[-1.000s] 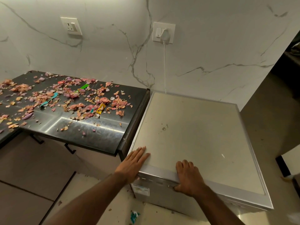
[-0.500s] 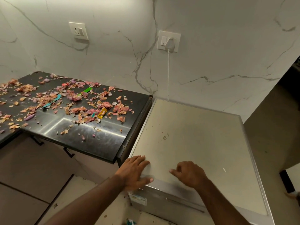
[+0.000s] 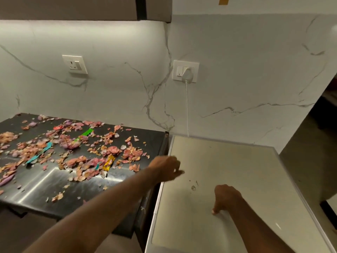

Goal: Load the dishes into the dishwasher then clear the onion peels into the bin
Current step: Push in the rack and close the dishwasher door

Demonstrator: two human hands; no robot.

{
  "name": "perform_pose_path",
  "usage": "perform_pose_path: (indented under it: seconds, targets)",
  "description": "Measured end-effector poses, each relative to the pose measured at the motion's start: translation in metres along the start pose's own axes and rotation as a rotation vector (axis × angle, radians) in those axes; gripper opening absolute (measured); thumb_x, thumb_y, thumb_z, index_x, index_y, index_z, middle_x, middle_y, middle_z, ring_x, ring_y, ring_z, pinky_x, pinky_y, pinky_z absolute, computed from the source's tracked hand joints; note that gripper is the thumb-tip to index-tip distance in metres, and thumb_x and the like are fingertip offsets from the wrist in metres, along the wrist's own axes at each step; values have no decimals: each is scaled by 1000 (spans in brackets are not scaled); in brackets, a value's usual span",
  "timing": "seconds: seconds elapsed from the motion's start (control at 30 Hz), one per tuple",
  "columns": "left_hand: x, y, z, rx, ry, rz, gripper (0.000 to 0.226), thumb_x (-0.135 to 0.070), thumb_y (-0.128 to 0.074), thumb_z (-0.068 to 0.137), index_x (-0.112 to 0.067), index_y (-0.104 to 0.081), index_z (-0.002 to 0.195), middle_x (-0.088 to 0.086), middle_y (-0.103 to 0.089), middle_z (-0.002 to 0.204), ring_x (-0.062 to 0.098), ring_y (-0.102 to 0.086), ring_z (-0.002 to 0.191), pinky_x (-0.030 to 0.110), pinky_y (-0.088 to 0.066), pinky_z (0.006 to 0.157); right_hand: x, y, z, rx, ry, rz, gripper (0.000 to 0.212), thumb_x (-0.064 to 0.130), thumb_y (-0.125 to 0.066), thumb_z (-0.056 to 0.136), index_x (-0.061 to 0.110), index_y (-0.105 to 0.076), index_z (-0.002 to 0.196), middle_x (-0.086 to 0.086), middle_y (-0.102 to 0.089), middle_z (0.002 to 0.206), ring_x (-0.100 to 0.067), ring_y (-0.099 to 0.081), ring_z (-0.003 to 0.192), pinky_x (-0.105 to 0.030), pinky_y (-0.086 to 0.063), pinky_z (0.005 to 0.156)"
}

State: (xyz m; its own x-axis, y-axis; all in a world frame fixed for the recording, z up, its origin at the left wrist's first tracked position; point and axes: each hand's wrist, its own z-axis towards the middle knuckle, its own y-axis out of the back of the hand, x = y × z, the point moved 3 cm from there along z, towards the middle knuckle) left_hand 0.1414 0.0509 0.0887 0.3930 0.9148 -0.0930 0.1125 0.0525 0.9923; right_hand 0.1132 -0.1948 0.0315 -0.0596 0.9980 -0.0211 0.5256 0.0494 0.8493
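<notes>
Pink and brown onion peels (image 3: 131,154) lie scattered over the black counter (image 3: 36,192) on the left. The dishwasher (image 3: 228,167), a pale flat-topped unit, stands against the counter's right end, and its door is out of view below. My left hand (image 3: 167,168) hovers over the seam between counter and dishwasher, fingers loosely curled and holding nothing. My right hand (image 3: 226,199) hangs above the dishwasher top with fingers drooping down, also holding nothing. No dishes are in sight.
Among the peels lie a teal plastic spoon (image 3: 39,154), a green wrapper (image 3: 87,132) and a yellow wrapper (image 3: 108,162). A white cable (image 3: 187,106) drops from a wall socket (image 3: 186,72) behind the dishwasher. Dark floor opens to the right.
Both hands have lifted off the dishwasher's front edge and risen. My left hand moved up toward the counter corner. The view has tilted upward, showing more wall.
</notes>
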Motion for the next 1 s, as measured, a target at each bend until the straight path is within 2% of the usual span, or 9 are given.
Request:
perform_pose_path:
  seconds: [0.1,0.17,0.23,0.37,0.53,0.73,0.83,0.93,1.0]
  targets:
    - [24,43,41,-133,4,49,36,-47,-58,103,-16,-70,116,7,-62,131,21,-66,105,39,-61,86,3,0,5,13,-30,8,59,49,-96,65,23,-50,91,-3,-69,129,-25,-66,119,-36,-56,95]
    - [36,75,67,-162,28,134,39,-48,-57,103,-17,-70,121,10,-44,157,30,-57,129,47,-57,97,3,2,5,3,-44,26,64,51,-96,62,23,-53,101,-3,-67,130,-25,-66,121,-37,-56,96]
    - [43,105,89,-177,60,170,39,-48,-57,102,-17,-69,123,11,-20,170,35,-43,143,51,-52,103,6,3,4,6,-65,35,70,52,-97,61,23,-54,109,-2,-67,131,-25,-65,122,-37,-56,97]
    - [55,156,124,-239,122,149,37,-49,-62,100,-19,-69,121,17,5,173,42,-34,147,54,-47,109,8,2,5,-29,-132,54,78,50,-97,63,19,-60,125,1,-68,129,-23,-66,121,-33,-55,94]
    - [73,199,161,-217,194,221,38,-56,-61,98,-24,-75,115,18,20,171,42,-27,150,54,-43,113,8,-5,2,-72,-149,117,76,48,-96,66,19,-60,126,1,-67,128,-22,-66,119,-32,-53,91]
    - [77,207,192,-134,216,248,45,-61,-62,95,-25,-77,117,7,18,173,35,-21,152,54,-42,111,-1,-11,4,-97,-169,155,77,47,-96,66,18,-60,128,-1,-65,133,-23,-64,123,-33,-52,95]
    - [78,207,196,-99,267,259,57,-63,-61,95,-19,-71,130,6,11,174,35,-20,153,55,-40,111,-1,-12,7,-110,-157,164,77,46,-96,65,19,-60,127,-1,-65,134,-23,-63,123,-32,-51,96]
    - [81,207,197,-104,329,245,71,-60,-61,97,-12,-53,149,7,-1,174,33,-27,151,52,-40,112,-3,-12,10,-135,-155,178,82,47,-96,66,19,-57,133,-1,-61,139,-24,-60,129,-33,-50,102]
    - [82,204,201,-148,299,273,55,-55,-61,98,-12,-67,133,10,-3,174,33,-30,149,51,-43,108,-5,-11,13,-138,-155,179,83,46,-96,65,19,-57,134,-1,-60,139,-24,-60,129,-33,-50,102]
